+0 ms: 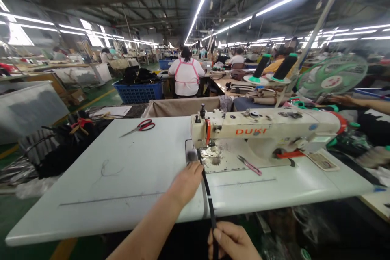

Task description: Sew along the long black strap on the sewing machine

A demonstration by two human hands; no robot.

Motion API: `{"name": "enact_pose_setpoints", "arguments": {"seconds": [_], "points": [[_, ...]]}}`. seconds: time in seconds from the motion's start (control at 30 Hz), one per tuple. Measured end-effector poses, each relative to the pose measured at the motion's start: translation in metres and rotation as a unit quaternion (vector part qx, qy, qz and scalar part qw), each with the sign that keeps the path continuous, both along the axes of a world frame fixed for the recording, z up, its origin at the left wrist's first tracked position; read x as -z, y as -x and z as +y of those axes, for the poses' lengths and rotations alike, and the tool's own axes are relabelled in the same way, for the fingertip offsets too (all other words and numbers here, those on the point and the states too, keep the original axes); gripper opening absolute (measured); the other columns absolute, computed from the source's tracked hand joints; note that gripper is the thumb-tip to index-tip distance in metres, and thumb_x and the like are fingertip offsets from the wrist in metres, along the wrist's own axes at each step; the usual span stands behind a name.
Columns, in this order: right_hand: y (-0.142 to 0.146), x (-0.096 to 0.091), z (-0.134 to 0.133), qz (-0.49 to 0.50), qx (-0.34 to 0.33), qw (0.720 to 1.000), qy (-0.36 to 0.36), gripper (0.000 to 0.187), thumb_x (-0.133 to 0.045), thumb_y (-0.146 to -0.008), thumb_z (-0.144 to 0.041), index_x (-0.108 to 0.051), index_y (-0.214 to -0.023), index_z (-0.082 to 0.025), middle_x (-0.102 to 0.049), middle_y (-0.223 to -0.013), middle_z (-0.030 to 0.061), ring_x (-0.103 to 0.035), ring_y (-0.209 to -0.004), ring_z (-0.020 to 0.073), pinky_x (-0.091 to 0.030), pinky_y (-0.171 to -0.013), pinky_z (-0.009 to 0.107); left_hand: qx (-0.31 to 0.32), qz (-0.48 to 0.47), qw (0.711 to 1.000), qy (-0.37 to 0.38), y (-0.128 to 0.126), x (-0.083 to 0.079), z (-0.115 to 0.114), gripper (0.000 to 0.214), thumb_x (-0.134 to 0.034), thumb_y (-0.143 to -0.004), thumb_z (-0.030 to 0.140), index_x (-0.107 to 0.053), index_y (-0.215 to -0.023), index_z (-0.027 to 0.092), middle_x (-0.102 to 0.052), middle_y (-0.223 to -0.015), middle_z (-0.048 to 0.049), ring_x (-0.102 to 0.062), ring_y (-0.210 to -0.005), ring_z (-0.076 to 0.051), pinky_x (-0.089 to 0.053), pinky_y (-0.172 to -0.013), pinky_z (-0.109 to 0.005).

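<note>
A narrow black strap (212,207) runs from beneath the needle area of a white sewing machine (262,128) down over the table's front edge. My left hand (189,178) rests close to the presser foot, fingers closed on the strap's upper part. Below the table edge, my right hand (234,239) pinches the lower stretch of the strap between thumb and fingers. There is a small white mark on the strap between both hands. Pink-handled thread snips (250,165) lie on the machine bed to the right. Red-handled scissors (138,128) lie at the table's back left.
The white sewing table (91,178) carries a loose thread (106,170) and a printed ruler line. Thread cones (284,67) and a green fan (333,77) stand behind the machine. A blue basket (138,91) holds dark material. Ahead sits a person (186,74), back turned.
</note>
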State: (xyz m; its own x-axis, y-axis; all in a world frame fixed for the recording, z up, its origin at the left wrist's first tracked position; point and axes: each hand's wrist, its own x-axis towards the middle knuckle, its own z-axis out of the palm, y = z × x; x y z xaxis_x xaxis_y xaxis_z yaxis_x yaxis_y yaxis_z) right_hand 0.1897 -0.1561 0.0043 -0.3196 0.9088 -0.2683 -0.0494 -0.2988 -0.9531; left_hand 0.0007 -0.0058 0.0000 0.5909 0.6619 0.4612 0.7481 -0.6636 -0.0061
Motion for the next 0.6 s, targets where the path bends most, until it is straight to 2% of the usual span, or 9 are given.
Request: {"name": "enact_pose_setpoints", "arguments": {"seconds": [0.17,0.27,0.6], "points": [[0.003,-0.019,-0.005,0.004,0.011,1.0,0.011,0.054,-0.072,-0.087,-0.069,-0.078,-0.077,-0.016,-0.073,-0.068,0.0048,-0.064,-0.065,0.0167,-0.045,-0.064,0.027,0.019,0.025,1.0,-0.005,0.002,-0.004,-0.001,0.021,-0.05,-0.101,0.011,-0.066,-0.116,0.014,-0.07,-0.126,-0.0137,-0.066,-0.125,-0.025,-0.05,-0.114,-0.04],[0.004,-0.024,-0.006,-0.002,0.01,1.0,0.012,0.053,-0.072,-0.087,-0.067,-0.078,-0.074,-0.016,-0.072,-0.066,0.0042,-0.06,-0.064,0.0161,-0.043,-0.063,0.028,0.016,0.029,0.999,-0.011,0.003,-0.004,-0.002,0.02,-0.051,-0.102,0.013,-0.066,-0.115,0.015,-0.071,-0.125,-0.013,-0.066,-0.124,-0.025,-0.051,-0.114,-0.04],[0.001,-0.014,-0.006,-0.014,0.001,1.0,-0.018,0.053,-0.068,-0.092,-0.065,-0.079,-0.074,-0.016,-0.072,-0.066,0.0047,-0.058,-0.064,0.0161,-0.041,-0.063,0.028,0.024,0.024,0.999,-0.016,0.004,-0.003,-0.001,0.019,-0.05,-0.103,0.015,-0.064,-0.116,0.013,-0.07,-0.125,-0.0135,-0.066,-0.122,-0.025,-0.051,-0.113,-0.039]]}}
